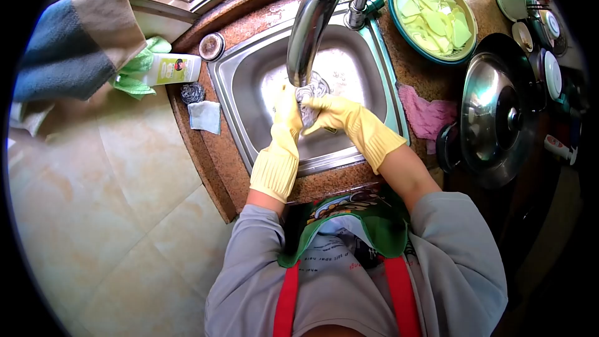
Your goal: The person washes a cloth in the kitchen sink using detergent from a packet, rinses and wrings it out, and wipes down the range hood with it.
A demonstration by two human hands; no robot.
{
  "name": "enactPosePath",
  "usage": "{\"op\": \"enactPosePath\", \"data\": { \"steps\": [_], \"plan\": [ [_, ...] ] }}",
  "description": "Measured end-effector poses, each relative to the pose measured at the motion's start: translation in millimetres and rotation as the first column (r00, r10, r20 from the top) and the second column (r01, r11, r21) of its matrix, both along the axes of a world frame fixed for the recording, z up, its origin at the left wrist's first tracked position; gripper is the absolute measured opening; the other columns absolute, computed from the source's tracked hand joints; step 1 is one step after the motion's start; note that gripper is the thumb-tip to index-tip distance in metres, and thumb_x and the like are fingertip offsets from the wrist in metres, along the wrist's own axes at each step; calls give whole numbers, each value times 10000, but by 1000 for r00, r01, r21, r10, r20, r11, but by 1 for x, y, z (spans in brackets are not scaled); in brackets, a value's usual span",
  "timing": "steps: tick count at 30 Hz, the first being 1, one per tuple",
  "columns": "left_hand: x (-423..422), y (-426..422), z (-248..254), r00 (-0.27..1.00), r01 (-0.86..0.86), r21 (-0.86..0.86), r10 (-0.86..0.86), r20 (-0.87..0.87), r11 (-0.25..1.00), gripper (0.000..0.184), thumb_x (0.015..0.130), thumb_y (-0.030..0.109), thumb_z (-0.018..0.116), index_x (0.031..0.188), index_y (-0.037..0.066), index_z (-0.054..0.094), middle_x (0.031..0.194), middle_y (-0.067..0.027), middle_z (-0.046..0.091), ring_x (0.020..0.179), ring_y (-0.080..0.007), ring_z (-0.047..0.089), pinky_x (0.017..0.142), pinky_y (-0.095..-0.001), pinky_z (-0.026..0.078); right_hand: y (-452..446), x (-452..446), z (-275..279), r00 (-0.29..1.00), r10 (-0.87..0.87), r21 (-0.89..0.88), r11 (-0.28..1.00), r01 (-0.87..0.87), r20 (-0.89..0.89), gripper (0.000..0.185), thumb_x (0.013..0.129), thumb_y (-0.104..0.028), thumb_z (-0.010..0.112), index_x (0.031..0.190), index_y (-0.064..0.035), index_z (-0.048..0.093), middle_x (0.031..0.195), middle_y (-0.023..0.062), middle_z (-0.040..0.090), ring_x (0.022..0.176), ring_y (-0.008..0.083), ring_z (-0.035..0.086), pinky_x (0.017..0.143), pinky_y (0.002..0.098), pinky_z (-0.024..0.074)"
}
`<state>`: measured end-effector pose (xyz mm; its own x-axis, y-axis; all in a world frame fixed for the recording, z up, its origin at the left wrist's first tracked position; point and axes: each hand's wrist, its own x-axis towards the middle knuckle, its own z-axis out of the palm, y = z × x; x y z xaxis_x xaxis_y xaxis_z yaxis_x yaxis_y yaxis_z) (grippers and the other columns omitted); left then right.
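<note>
Both hands wear ribbed yellow rubber gloves over the steel sink (249,122). Between them, just below the mouth of the chrome faucet (306,43), is a crumpled grey-white bundle with a stringy or streaked look (314,89); its exact kind is unclear. My left hand (287,112) is closed against its left side, fingers partly hidden by the faucet. From the right, my right hand (340,114) curls its thumb and fingers around the bundle's lower part. Whether water is running cannot be made out.
Right of the sink stand a bowl (471,25) of pale green slices, a pink cloth (427,112) and a lidded wok (493,118). At left are a steel wool ball (192,92), a light blue sponge (205,117), a bottle (175,68), a round jar (211,46) and a hanging towel (81,37).
</note>
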<state>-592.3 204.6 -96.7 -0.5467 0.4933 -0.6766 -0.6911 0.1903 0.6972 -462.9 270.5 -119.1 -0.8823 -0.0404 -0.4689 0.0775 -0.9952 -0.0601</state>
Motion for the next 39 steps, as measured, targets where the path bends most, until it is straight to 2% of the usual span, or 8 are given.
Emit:
{"op": "enactPosePath", "data": {
  "steps": [5,9,14,17,19,21,25,39],
  "plan": [
    [-1,-5,34,733,610,54,-537,-418,791,428,978,308,683,1288,13,680,1359,-128,633,1159,-208,650,982,-344,524,-4,-2,-3,981,183,290,937,-193,62,245,855,14,757,1095,9,712,906,123,718,765,213,692,604,326,572],
    [-13,-6,52,607,792,60,-773,-187,607,545,869,207,819,1350,18,647,1404,-183,591,1194,-209,629,969,-311,527,7,-1,-1,882,406,460,753,-471,238,186,797,9,790,971,-14,727,714,51,669,602,109,604,476,227,429],
    [3,-1,47,742,659,-37,-657,-130,751,251,869,136,802,1014,-52,717,865,-105,736,712,-144,683,646,-276,545,-28,-12,-16,970,107,546,810,-213,220,171,813,-45,753,981,-44,718,836,69,698,684,166,614,557,307,483],
    [3,-7,-7,750,511,-214,-553,-362,833,315,861,195,811,1013,-63,713,863,-118,734,742,-154,686,671,-291,538,-23,-16,-10,728,286,639,350,-685,623,492,836,-227,753,1254,18,663,1081,162,735,912,236,691,758,332,544],
    [3,-10,-27,534,398,-443,-595,-601,803,406,846,298,809,1026,-54,714,883,-125,740,762,-187,690,727,-324,541,-47,-21,-28,764,85,666,436,-605,639,757,845,-406,730,1425,29,512,1220,215,693,1067,260,688,872,326,550],
    [13,-1,18,622,409,-588,-684,-380,698,473,833,379,786,1061,-31,720,933,-143,743,820,-241,697,814,-352,535,-46,-18,13,636,-208,669,251,-699,743,433,899,-344,674,1143,12,706,1143,232,720,1049,322,714,865,398,566],
    [18,-4,-18,690,177,-580,-521,-503,795,394,857,358,740,1036,7,735,927,-162,745,880,-265,695,850,-381,520,-36,-21,-9,550,-75,553,20,-833,832,438,891,-307,647,1172,23,712,1204,272,691,1136,387,681,982,429,530],
    [11,6,-11,785,317,-258,-405,-469,913,409,968,353,689,1240,48,700,1170,-84,720,1037,-160,648,914,-323,493,31,14,41,700,-103,702,-25,-712,707,508,827,-307,763,1251,-38,684,1130,202,735,998,286,726,909,369,552]
  ]
}}
